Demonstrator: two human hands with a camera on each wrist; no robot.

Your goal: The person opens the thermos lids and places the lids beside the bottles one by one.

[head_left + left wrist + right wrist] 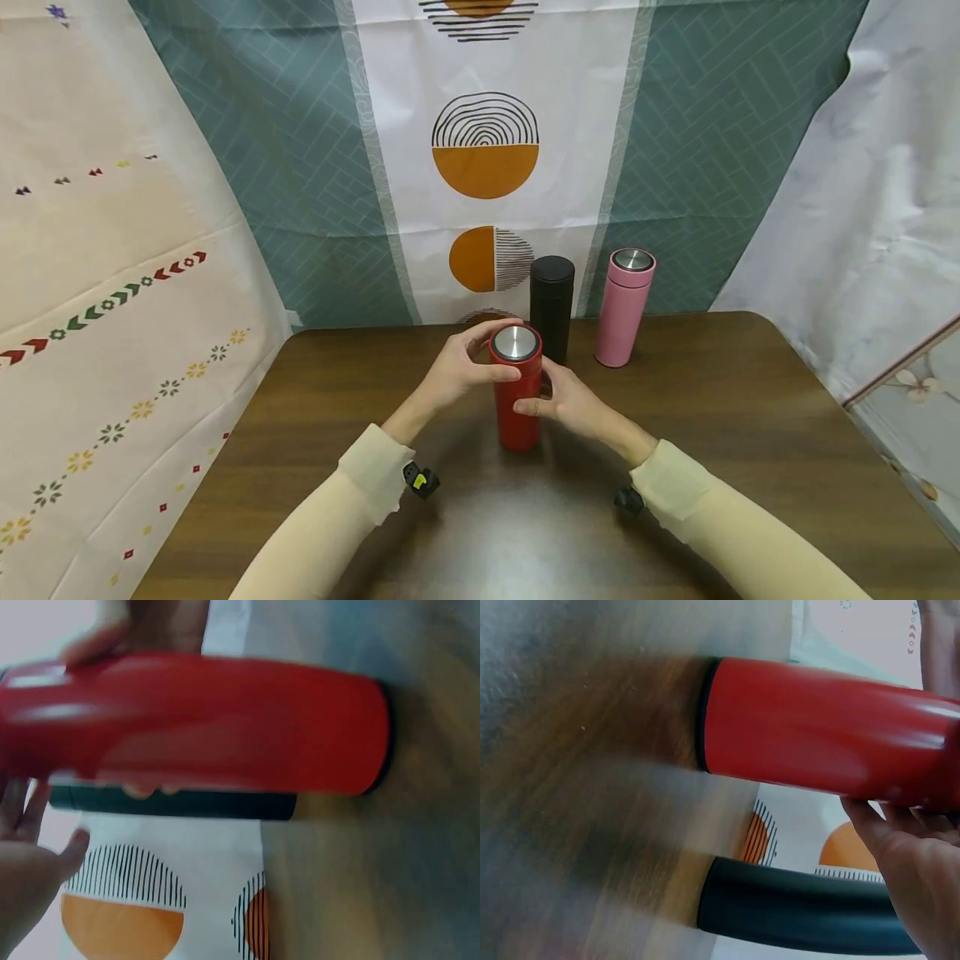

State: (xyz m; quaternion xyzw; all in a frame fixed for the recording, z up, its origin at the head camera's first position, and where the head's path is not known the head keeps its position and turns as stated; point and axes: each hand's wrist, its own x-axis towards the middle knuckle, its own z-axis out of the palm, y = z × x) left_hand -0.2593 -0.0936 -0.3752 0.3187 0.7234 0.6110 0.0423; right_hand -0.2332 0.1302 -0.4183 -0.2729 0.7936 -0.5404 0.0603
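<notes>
A red thermos bottle (pixel 519 421) with a silver-topped lid (pixel 516 342) is upright in front of me; whether its base touches the table is unclear. My left hand (pixel 467 367) holds it around the top, thumb in front and fingers toward the back. Lower on the body, my right hand (pixel 581 404) grips it from the right, its thumb across the front. In the right wrist view, the right fingers (pixel 922 862) meet the side of the red bottle (pixel 802 724). Part of the fingers of both hands is hidden behind the bottle.
Just behind stands a black thermos bottle (pixel 552 292), partly covered by the red one. A pink thermos bottle (pixel 624 308) is to its right, near the back edge of the brown wooden table (pixel 337 367). Patterned cloth (pixel 300 167) hangs behind the table.
</notes>
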